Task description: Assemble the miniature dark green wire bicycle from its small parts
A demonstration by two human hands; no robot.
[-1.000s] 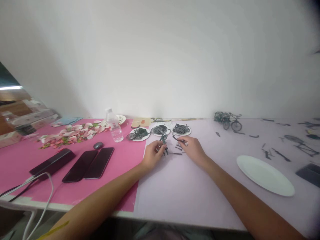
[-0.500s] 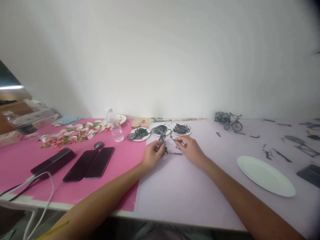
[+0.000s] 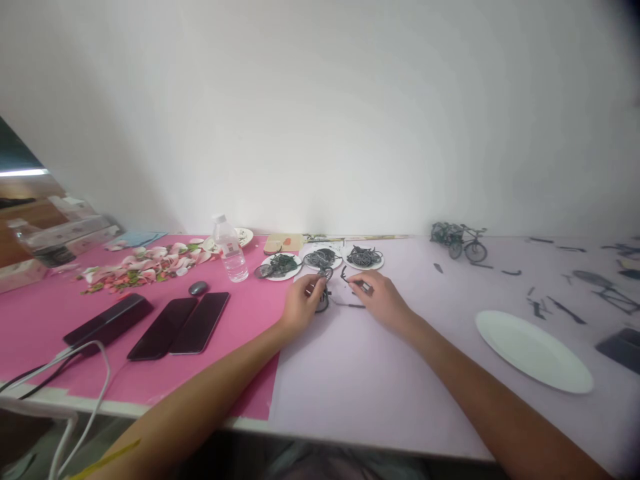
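Note:
My left hand (image 3: 297, 307) is closed around a small dark model bicycle (image 3: 323, 301), gripped above the lavender tabletop. Its wheels show at the top and bottom, while my fingers cover the frame. Just to the right, my right hand (image 3: 381, 295) pinches a thin, bent dark piece (image 3: 345, 273) like a small handlebar, held apart from the bicycle. A short dark strip (image 3: 356, 306) lies on the table below the right fingers. Behind the hands are heaps of dark parts: green and black pieces (image 3: 285, 265), small wheels (image 3: 323, 257) and more black pieces (image 3: 364, 256).
Assembled model bicycles (image 3: 474, 248) stand at the back right, with scattered loose parts (image 3: 565, 310) farther right. A white oval plate (image 3: 533, 350) lies near my right forearm. On the pink left side are a water bottle (image 3: 233, 253), phones (image 3: 200, 323), a power bank (image 3: 107, 320) and petals (image 3: 150, 263).
The model bicycle has turned in my left hand, so its wheels now show above and below the fingers. My right hand stays nearly in place with the bent piece.

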